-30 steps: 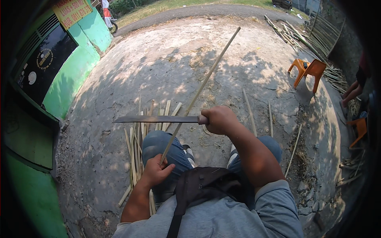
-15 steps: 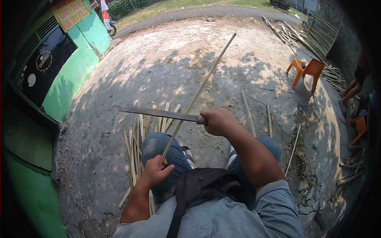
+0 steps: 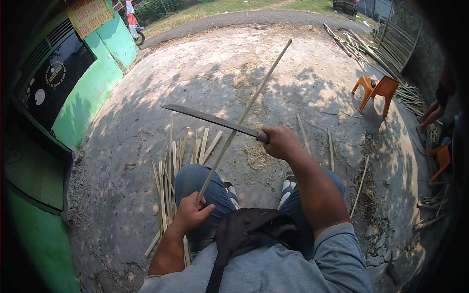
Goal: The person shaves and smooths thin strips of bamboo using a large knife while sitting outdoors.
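Left hand (image 3: pixel 194 211): fingers closed round the lower end of a pale stick (image 3: pixel 256 95), by the left knee (image 3: pixel 191 178). Stick slants up from it toward 1 o'clock, far end free in the air. Right hand (image 3: pixel 283 141): fingers wrapped round the handle of a long knife (image 3: pixel 207 117); blade points between 9 and 10 o'clock, crossing the stick near mid-length. Cannot tell if edge and stick touch. Split strips (image 3: pixel 204 145) gathered beside the left knee, from 9 to 12 o'clock of the left hand. Tangle of dry shavings (image 3: pixel 257 157) on the ground (image 3: pixel 122 195), 8 o'clock of the right hand. Orange chair (image 3: pixel 386 88) well off at 2 o'clock of it.
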Tool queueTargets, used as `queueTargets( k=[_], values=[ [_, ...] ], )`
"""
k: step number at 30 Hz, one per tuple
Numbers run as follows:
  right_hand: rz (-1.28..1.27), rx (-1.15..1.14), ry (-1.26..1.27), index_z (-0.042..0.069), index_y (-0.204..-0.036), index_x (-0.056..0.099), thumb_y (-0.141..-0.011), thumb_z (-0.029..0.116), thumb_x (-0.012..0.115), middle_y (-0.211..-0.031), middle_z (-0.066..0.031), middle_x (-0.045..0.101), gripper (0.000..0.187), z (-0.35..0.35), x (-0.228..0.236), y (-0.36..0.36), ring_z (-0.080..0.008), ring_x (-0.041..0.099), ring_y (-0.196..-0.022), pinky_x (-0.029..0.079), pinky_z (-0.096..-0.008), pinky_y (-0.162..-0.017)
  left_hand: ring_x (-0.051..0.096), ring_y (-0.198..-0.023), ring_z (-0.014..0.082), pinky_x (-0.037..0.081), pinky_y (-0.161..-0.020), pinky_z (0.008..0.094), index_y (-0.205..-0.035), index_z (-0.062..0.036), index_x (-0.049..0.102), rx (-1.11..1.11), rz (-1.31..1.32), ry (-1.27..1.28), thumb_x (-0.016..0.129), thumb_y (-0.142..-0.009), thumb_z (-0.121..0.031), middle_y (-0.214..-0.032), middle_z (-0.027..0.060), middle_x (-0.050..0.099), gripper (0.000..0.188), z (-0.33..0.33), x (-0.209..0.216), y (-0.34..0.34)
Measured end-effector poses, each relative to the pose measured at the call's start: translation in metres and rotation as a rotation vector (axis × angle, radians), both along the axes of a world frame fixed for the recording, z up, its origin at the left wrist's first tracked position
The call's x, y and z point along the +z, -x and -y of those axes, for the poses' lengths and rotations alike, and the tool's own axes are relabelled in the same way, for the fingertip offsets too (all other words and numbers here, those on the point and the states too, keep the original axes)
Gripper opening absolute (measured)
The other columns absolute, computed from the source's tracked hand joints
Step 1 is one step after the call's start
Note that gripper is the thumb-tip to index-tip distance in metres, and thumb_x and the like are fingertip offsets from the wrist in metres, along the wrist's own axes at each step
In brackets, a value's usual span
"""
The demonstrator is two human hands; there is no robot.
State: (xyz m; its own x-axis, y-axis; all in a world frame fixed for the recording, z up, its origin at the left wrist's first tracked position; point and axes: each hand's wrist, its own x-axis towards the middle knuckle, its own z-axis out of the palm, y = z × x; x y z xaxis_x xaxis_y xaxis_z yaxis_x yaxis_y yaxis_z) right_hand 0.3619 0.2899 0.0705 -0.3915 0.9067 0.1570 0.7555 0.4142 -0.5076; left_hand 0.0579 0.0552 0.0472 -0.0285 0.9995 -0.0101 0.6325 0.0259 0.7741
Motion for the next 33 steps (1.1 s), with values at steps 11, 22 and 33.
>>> queueTargets(
  k=[11, 22, 33],
  values=[
    [0.185, 0.243, -0.103, 0.016, -0.09, 0.071, -0.089, 0.022, 0.067, -0.084, -0.0154, 0.073, 0.007, 0.025, 0.009, 0.032, -0.0406, 0.073, -0.083, 0.057, -0.0534, -0.073, 0.045, -0.06, 0.0108, 0.041, -0.056, 0.0322, -0.085, -0.0051, 0.056, 0.027, 0.019, 0.038, 0.088, -0.086, -0.024, -0.064, -0.0005, 0.048, 0.037, 0.0, 0.001, 0.0],
    [-0.104, -0.025, 0.001, 0.016, -0.1, 0.076, -0.089, 0.019, 0.07, -0.088, -0.0178, 0.073, 0.012, -0.003, -0.008, 0.0, -0.0427, 0.071, -0.086, 0.056, -0.0529, -0.076, 0.042, -0.061, 0.0096, 0.039, -0.056, 0.0306, -0.085, -0.0068, 0.055, 0.024, 0.026, 0.051, 0.088, -0.085, -0.024, -0.065, -0.0025, 0.045, 0.037, 0.002, 0.003, -0.001],
    [0.085, 0.235, -0.145, 0.016, -0.091, 0.072, -0.085, 0.022, 0.071, -0.08, -0.0144, 0.071, 0.009, 0.022, 0.003, 0.027, -0.0402, 0.072, -0.082, 0.056, -0.0545, -0.071, 0.039, -0.063, 0.0087, 0.037, -0.057, 0.0296, -0.083, -0.008, 0.053, 0.052, 0.087, 0.072, 0.088, -0.085, -0.023, -0.066, -0.0044, 0.042, 0.038, 0.001, 0.002, 0.0]
  ],
)
